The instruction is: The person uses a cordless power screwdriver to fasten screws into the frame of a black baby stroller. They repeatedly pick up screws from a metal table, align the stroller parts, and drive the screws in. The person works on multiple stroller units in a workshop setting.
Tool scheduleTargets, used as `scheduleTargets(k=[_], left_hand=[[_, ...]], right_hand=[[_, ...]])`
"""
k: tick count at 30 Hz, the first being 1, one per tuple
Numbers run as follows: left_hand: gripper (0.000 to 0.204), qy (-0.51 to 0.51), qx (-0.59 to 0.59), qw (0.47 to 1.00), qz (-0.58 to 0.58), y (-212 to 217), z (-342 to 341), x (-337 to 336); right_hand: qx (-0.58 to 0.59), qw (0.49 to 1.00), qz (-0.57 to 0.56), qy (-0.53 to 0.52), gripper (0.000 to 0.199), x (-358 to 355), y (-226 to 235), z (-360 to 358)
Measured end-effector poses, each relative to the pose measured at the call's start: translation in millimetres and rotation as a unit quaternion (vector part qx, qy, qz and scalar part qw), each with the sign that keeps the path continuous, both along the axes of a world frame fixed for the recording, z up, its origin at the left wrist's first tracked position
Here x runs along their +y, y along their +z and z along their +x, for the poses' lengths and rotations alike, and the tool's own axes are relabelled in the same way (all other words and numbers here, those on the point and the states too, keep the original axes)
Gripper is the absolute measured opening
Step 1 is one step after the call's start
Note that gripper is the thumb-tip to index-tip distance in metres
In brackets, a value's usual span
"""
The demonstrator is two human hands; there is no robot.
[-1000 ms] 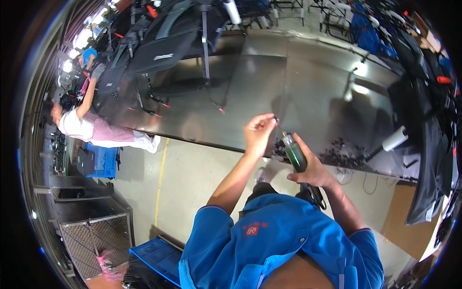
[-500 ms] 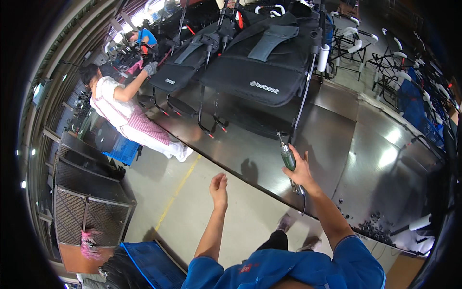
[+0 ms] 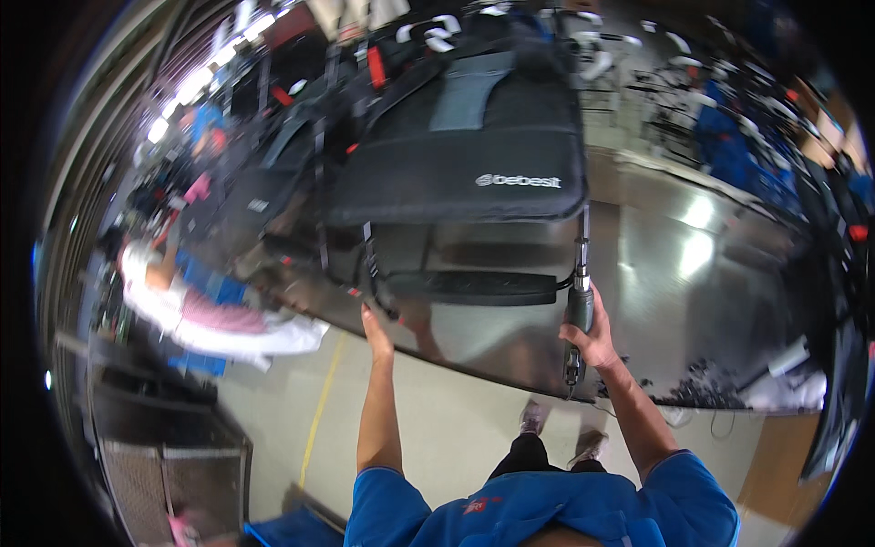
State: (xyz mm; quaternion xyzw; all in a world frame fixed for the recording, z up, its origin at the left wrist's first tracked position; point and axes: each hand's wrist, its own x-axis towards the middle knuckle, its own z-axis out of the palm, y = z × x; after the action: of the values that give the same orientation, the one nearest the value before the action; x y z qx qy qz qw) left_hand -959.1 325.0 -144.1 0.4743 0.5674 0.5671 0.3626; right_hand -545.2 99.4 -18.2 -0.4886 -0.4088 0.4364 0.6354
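Gripping power screwdriver [image 3: 577, 314], right hand [image 3: 594, 335]; left hand [image 3: 375, 330] flat-fingered at shiny steel table [image 3: 693, 301] edge.

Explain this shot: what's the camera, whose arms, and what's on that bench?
It is one wide fisheye camera worn on a person's head, looking down, so straight edges bend. The two bare arms from the bottom are the wearer's own. The right hand grips a slim power screwdriver, pointing up at a black padded seat frame on the shiny metal table. The left hand touches the table edge under the frame. Small dark parts lie to the right. Another person works at the left.
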Motion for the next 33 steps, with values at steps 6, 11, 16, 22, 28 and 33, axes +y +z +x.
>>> scheduleTargets(k=[6,11,16,22,28,33], left_hand=[[0.076,-0.121,-0.082,0.989,-0.007,37,84,-116],[0.080,-0.238,-0.029,0.970,-0.043,111,128,-220],[0.077,-0.350,-0.014,0.935,0.054,182,176,-291],[0.039,-0.437,-0.136,0.884,0.094,266,243,-356],[0.032,-0.485,-0.189,0.852,0.057,335,293,-401],[0.029,-0.537,-0.238,0.809,0.015,387,324,-405]], right_hand=[[0.065,0.991,0.043,-0.106,0.091,-125,47,53],[-0.012,0.972,0.144,-0.188,0.096,-241,70,77],[-0.044,0.958,0.140,-0.248,0.109,-334,100,111],[-0.144,0.910,0.205,-0.331,0.093,-413,157,149],[-0.248,0.844,0.158,-0.449,0.076,-449,233,184],[-0.311,0.821,0.106,-0.467,0.073,-452,298,219]])
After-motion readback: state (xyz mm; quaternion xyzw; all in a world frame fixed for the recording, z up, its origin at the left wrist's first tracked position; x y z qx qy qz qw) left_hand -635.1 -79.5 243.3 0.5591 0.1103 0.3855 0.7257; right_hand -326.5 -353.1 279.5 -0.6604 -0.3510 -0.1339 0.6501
